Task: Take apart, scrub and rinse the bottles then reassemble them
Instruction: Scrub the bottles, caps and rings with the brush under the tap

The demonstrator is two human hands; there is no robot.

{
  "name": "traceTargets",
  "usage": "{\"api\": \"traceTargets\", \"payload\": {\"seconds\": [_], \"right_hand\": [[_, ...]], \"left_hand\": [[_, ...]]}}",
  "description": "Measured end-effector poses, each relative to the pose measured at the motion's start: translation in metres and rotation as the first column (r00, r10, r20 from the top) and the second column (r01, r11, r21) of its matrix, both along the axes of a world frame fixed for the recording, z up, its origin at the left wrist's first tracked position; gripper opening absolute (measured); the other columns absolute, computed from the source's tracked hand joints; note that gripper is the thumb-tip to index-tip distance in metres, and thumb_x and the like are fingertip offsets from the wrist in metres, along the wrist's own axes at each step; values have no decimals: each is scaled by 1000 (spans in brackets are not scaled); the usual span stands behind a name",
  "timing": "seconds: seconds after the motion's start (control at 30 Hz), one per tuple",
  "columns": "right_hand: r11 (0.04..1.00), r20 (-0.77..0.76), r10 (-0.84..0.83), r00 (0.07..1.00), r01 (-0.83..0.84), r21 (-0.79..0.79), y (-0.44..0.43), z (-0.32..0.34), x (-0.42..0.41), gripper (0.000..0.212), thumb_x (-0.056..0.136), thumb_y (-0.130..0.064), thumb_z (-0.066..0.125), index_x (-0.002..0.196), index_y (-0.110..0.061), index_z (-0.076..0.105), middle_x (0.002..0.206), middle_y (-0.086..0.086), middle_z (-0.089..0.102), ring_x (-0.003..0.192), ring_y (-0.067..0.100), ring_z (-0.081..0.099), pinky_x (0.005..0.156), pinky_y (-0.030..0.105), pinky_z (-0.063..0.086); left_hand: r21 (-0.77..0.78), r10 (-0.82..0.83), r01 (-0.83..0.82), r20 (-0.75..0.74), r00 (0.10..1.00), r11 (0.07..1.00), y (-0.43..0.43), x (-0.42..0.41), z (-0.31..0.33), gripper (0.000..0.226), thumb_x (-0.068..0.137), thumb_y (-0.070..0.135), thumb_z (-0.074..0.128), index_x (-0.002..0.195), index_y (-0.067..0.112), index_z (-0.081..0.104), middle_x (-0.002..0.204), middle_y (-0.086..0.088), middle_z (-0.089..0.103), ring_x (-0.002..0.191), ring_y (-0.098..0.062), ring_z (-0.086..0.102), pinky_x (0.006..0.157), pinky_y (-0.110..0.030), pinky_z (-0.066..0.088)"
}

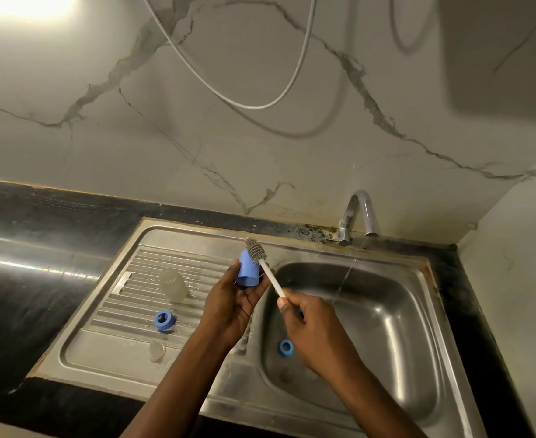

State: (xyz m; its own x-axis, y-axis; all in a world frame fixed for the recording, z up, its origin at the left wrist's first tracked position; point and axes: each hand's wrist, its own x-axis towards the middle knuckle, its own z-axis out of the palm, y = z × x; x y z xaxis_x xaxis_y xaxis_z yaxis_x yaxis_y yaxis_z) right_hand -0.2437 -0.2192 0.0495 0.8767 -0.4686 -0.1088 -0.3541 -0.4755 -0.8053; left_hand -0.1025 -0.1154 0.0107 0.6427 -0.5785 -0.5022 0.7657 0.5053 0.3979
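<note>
My left hand grips a blue bottle cap above the sink's divider. My right hand holds the white handle of a bottle brush; its grey bristle head rests against the cap's far side. A clear bottle body lies on the ribbed drainboard. A blue screw ring sits on the drainboard nearer me. A clear nipple lies by the drainboard's front edge. Another blue ring is in the basin under my right wrist.
A chrome tap at the back runs a thin stream of water into the steel basin. Black countertop extends to the left. A marble wall with a looping white hose stands behind.
</note>
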Motion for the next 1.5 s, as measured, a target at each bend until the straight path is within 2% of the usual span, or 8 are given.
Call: {"api": "traceTargets", "payload": {"seconds": [0.33,0.47,0.67,0.9,1.03,1.33,1.43,1.5], "right_hand": [[1000,45,-21,999,21,6,3,-1,-11,32,110,-39,48,135,-32,67,62,-21,59,69,-8,61,59,12,45],[998,38,-41,998,39,41,14,-6,-21,38,109,-43,47,141,-33,65,65,-14,61,73,-7,63,61,11,46],[998,10,-2,1000,2,61,20,-8,-37,38,109,-40,48,139,-27,67,68,-43,56,76,-10,62,65,7,44],[999,12,-40,999,40,18,4,-6,-26,33,108,-43,49,128,-29,71,67,-15,61,64,4,61,59,20,49],[999,22,-4,1000,3,34,-3,-4,-16,32,108,-42,50,127,-28,72,63,-26,59,61,-1,57,58,17,44],[999,46,-31,998,32,-7,-10,-5,-1,32,108,-43,50,127,-29,72,63,-13,57,62,-2,59,59,15,46],[1000,36,-12,999,11,21,-6,-4,-7,24,108,-42,49,111,-31,70,63,-23,59,60,-2,57,56,16,44],[1000,36,-8,999,7,22,0,-5,-14,25,108,-43,49,112,-32,71,64,-13,59,60,2,57,56,19,46]], "left_hand": [[252,-58,18,153,987,968,-4,1,0,41,91,24,76,125,2,68,111,-17,71,90,-23,69,71,-29,64],[168,-9,-9,101,995,986,-4,5,2,44,82,23,77,119,-1,70,103,-18,76,92,-26,72,74,-31,66],[93,37,-42,61,997,995,-5,8,2,53,84,24,75,127,-4,64,107,-21,70,95,-29,72,82,-36,65],[66,-1,-4,80,997,998,-5,-3,1,44,97,25,67,132,-2,64,122,-28,70,102,-33,73,88,-40,65],[46,14,-17,59,998,999,-4,-5,6,36,102,23,63,129,-2,64,116,-26,74,96,-30,77,88,-41,64],[53,-15,12,55,998,999,-2,-13,7,48,93,23,68,134,-1,60,128,-27,71,105,-34,76,95,-46,59],[12,-2,2,13,1000,1000,-2,-11,9,36,104,22,59,131,-2,60,119,-27,74,96,-33,79,87,-43,64],[-12,16,-16,-10,1000,1000,-1,-7,13,33,109,21,53,128,-4,61,110,-27,76,89,-32,80,74,-40,68]]}}
